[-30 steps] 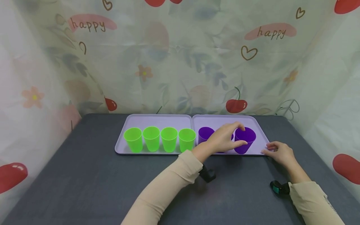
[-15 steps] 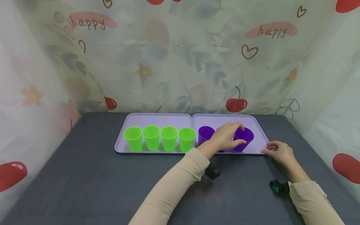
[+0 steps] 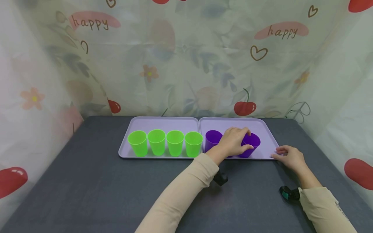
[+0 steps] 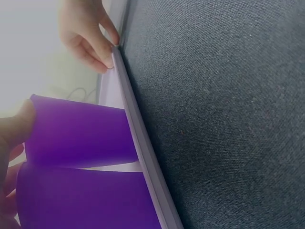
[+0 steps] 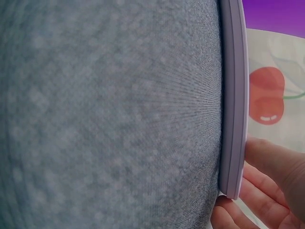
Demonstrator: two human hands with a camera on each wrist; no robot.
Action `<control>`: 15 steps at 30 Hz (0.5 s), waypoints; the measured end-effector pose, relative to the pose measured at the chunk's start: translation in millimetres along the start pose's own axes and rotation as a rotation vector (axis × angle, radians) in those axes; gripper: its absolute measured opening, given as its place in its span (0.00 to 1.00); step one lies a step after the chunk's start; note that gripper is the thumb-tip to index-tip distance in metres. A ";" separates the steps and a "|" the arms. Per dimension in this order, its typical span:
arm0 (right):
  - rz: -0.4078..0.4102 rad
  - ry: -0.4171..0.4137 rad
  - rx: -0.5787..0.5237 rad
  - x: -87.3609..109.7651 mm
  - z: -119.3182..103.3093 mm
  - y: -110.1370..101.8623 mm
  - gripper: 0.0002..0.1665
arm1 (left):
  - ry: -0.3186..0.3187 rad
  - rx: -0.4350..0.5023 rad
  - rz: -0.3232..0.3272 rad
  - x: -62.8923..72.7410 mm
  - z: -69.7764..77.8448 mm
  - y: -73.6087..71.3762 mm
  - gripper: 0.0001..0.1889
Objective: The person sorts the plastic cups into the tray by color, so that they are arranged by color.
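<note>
My left hand [image 3: 233, 141] grips the rightmost purple cup [image 3: 254, 139] near its rim, thumb on the near side. In the left wrist view this cup [image 4: 78, 136] stands next to another purple cup [image 4: 86, 198], their rims touching or nearly so. That neighbour is mostly hidden behind my hand in the head view. A further purple cup [image 3: 213, 137] sits at the left of the right-hand lilac tray [image 3: 215, 123]. My right hand [image 3: 291, 158] pinches this tray's front right corner, thumb on the rim [image 5: 233, 119].
A second lilac tray [image 3: 166, 122] adjoins on the left, bearing a row of several green cups [image 3: 175, 144]. Both trays lie on a dark grey cloth-covered table [image 3: 116, 194]. Behind hangs a printed curtain [image 3: 186, 64], with a thin looped cord [image 3: 301, 111] at the back right.
My left hand and the rightmost purple cup have shifted slightly left, toward the neighbouring cup. The right hand stays at the tray corner.
</note>
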State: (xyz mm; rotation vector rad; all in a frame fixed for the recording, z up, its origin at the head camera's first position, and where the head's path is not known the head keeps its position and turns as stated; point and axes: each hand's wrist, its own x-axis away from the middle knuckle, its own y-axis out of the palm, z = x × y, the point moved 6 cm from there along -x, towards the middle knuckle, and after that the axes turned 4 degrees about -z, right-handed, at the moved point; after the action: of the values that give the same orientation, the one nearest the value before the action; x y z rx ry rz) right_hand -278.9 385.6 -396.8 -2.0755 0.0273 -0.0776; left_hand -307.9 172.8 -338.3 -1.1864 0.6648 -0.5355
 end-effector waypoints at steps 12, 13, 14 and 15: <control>-0.004 0.006 -0.004 0.5 -1.1 -0.2 0.28 | -0.093 -0.023 -0.030 -3.2 -1.9 4.8 0.25; -0.004 0.006 -0.004 0.2 -0.9 -0.1 0.28 | -0.098 -0.023 -0.030 -3.4 -1.7 4.8 0.25; -0.005 0.006 -0.006 0.2 -0.9 -0.1 0.28 | -0.102 -0.020 -0.032 -3.5 -1.6 4.7 0.26; -0.007 0.007 -0.008 0.1 -0.9 0.1 0.28 | -0.104 -0.015 -0.032 -3.6 -1.3 4.5 0.27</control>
State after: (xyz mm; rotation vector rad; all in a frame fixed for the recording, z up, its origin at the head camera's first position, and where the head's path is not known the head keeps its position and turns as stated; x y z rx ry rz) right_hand -278.8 384.8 -396.5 -2.0832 0.0244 -0.0898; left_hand -311.2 175.8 -342.2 -1.2326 0.5627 -0.4927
